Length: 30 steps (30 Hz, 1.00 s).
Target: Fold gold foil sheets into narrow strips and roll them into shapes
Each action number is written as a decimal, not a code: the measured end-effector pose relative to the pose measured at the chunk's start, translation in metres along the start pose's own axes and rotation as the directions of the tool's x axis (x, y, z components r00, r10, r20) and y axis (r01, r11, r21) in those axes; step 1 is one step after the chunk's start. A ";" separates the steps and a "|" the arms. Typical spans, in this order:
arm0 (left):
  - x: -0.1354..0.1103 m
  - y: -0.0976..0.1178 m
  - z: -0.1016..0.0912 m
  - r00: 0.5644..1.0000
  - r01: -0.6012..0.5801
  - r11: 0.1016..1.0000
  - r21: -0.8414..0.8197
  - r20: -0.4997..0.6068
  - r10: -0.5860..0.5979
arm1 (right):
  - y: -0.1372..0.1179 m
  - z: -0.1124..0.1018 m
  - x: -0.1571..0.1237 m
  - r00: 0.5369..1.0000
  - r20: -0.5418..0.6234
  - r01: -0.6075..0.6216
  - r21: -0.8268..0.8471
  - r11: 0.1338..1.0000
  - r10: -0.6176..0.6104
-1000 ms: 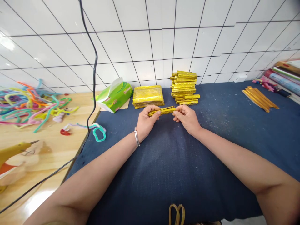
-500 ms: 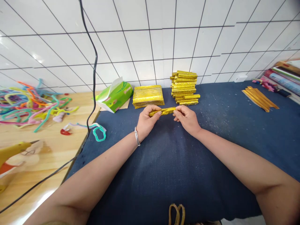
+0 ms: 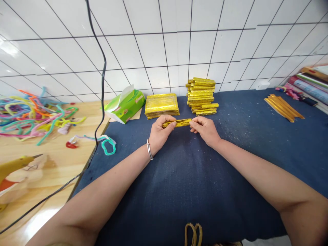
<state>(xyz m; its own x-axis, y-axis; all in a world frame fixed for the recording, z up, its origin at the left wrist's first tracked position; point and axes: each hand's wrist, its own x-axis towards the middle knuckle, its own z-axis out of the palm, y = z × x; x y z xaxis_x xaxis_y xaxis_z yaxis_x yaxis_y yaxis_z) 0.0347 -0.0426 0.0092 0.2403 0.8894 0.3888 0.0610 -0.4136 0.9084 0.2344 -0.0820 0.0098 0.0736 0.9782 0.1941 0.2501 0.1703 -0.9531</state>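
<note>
A narrow folded strip of gold foil paper (image 3: 179, 122) is held level between both hands over the dark blue cloth (image 3: 194, 177). My left hand (image 3: 160, 133), with a silver bangle on its wrist, pinches the strip's left end. My right hand (image 3: 205, 129) pinches its right end. Just behind the hands lies a flat stack of gold foil sheets (image 3: 161, 104), and to its right stands a taller pile of folded gold strips (image 3: 202, 95).
A green tissue pack (image 3: 125, 106) lies left of the sheets. Coloured pipe cleaners (image 3: 33, 114) and a yellow glue gun (image 3: 15, 164) are on the wooden table at left. A black cable (image 3: 98, 89) hangs down. Loose gold strips (image 3: 284, 107) and rolled materials (image 3: 310, 87) sit at the right.
The strip has tipped from a slight slant to level, and my fingers have shifted a little along it. Both arms stay in place.
</note>
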 end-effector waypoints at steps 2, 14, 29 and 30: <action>0.000 0.000 0.000 1.000 -0.006 1.000 0.006 -0.001 0.006 | 0.000 0.000 0.001 1.000 0.001 -0.027 0.042 0.999 0.027; 0.000 0.003 -0.001 0.995 -0.096 0.990 0.101 0.051 0.091 | -0.001 0.000 0.002 0.993 0.024 -0.116 0.215 0.970 0.113; 0.001 0.005 -0.001 0.986 -0.149 0.986 0.079 0.089 0.142 | -0.006 -0.005 0.004 0.981 0.115 -0.184 0.284 0.941 0.157; 0.001 0.006 0.000 0.986 -0.149 0.986 0.078 0.093 0.142 | -0.006 -0.005 0.004 0.980 0.121 -0.187 0.286 0.940 0.159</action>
<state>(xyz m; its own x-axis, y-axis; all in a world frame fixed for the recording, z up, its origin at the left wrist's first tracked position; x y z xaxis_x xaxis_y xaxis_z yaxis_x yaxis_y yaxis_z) 0.0348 -0.0439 0.0147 0.3353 0.7998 0.4980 0.0997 -0.5557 0.8254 0.2383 -0.0797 0.0177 -0.0049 0.9999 0.0110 -0.0544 0.0108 -0.9985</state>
